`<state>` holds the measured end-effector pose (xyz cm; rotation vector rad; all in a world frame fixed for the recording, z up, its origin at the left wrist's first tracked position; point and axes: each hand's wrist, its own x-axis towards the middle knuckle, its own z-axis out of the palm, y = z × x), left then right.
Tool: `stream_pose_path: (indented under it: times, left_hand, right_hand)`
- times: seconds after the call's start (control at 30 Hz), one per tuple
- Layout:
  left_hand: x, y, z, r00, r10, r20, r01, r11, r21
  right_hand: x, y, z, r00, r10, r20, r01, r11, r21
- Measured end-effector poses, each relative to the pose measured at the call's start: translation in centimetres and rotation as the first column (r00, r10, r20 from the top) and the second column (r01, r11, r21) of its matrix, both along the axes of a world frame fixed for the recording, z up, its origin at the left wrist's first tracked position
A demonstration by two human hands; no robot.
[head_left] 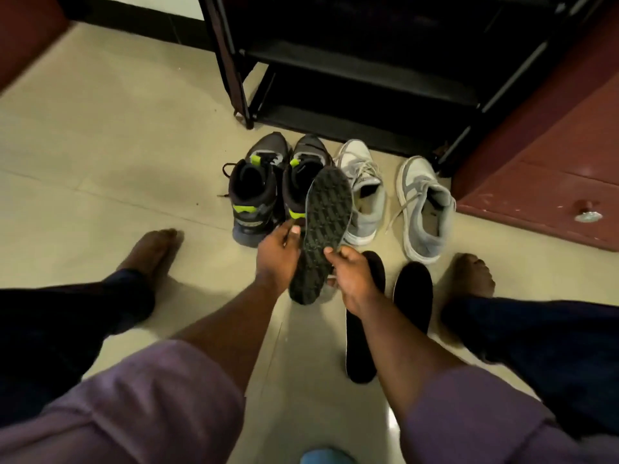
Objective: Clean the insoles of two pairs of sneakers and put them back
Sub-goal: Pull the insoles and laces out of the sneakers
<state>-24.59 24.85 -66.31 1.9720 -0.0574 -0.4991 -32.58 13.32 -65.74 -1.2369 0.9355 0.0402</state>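
While both hands hold one grey insole (pixel 323 236) above the floor (pixel 100 155), the right hand (pixel 351 274) curls round its right edge near the heel with thumb on top, and the left hand (pixel 278 249) touches its left edge, fingers loosely bent; how firmly the left grips I cannot tell. Beyond the insole stand two dark sneakers (pixel 268 192) with lime trim, and right of those two grey sneakers (pixel 395 199); two black insoles (pixel 413 294) lie on the floor right of the held insole, partly behind the right forearm; a black rack (pixel 361 72) stands behind the sneakers.
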Motion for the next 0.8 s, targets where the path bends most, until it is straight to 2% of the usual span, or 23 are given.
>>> stream_pose_path:
  times: [0.07, 0.1, 0.23, 0.33, 0.4, 0.5, 0.57, 0.6, 0.67, 0.7, 0.73, 0.8]
  left_hand:
    - [-3.1, 1.4, -1.6, 0.959, 0.129, -0.252, -0.155, 0.984, -0.086]
    - [-4.7, 2.1, -1.7, 0.929, 0.153, -0.337, -0.191, 0.978, -0.081]
    - [-8.5, 4.3, -2.4, 0.822, 0.101, -0.560, -0.124, 0.992, -0.003]
    - [-8.8, 5.1, -2.9, 0.755, 0.043, -0.655, 0.004, 0.997, 0.071]
    - [-8.1, 4.6, -3.6, 0.693, 0.054, -0.719, -0.010, 0.998, 0.065]
    - [-7.4, 4.1, -4.3, 0.699, 0.095, -0.709, -0.056, 0.995, 0.078]
    - [-7.3, 3.5, -5.3, 0.709, 0.120, -0.695, -0.079, 0.993, 0.090]
    - [-7.4, 3.4, -5.7, 0.708, 0.128, -0.694, -0.081, 0.992, 0.100]
    - [-7.5, 3.4, -6.5, 0.782, 0.140, -0.607, -0.026, 0.981, 0.194]
    - [-7.5, 3.5, -6.8, 0.824, 0.138, -0.549, 0.006, 0.968, 0.252]
    - [-7.3, 3.6, -6.9, 0.841, 0.158, -0.518, -0.002, 0.958, 0.288]
    - [-6.4, 3.6, -5.9, 0.860, 0.208, -0.466, -0.058, 0.947, 0.317]
  right_hand:
    - [-3.6, 1.9, -0.7, 0.992, 0.078, -0.095, -0.076, 0.997, 0.028]
    - [-5.4, 2.8, -1.1, 0.986, 0.112, -0.127, -0.108, 0.994, 0.035]
    - [-9.4, 4.4, -2.8, 0.947, 0.197, -0.253, -0.198, 0.980, 0.020]
    - [-9.4, 3.9, -4.3, 0.919, 0.202, -0.340, -0.240, 0.968, -0.075]
    - [-8.7, 3.2, -5.2, 0.902, 0.198, -0.383, -0.243, 0.967, -0.075]
    - [-8.1, 2.6, -5.5, 0.889, 0.214, -0.404, -0.274, 0.957, -0.095]
    - [-7.7, 2.3, -6.1, 0.855, 0.252, -0.453, -0.355, 0.921, -0.158]
    - [-7.7, 2.3, -6.1, 0.806, 0.284, -0.519, -0.447, 0.867, -0.219]
    - [-7.9, 2.0, -5.3, 0.651, 0.320, -0.688, -0.679, 0.651, -0.340]
    - [-7.8, 1.8, -4.8, 0.614, 0.304, -0.729, -0.739, 0.545, -0.395]
    - [-7.6, 1.5, -4.3, 0.618, 0.301, -0.726, -0.754, 0.486, -0.441]
    - [-6.7, 0.9, -3.3, 0.660, 0.309, -0.684, -0.736, 0.448, -0.508]
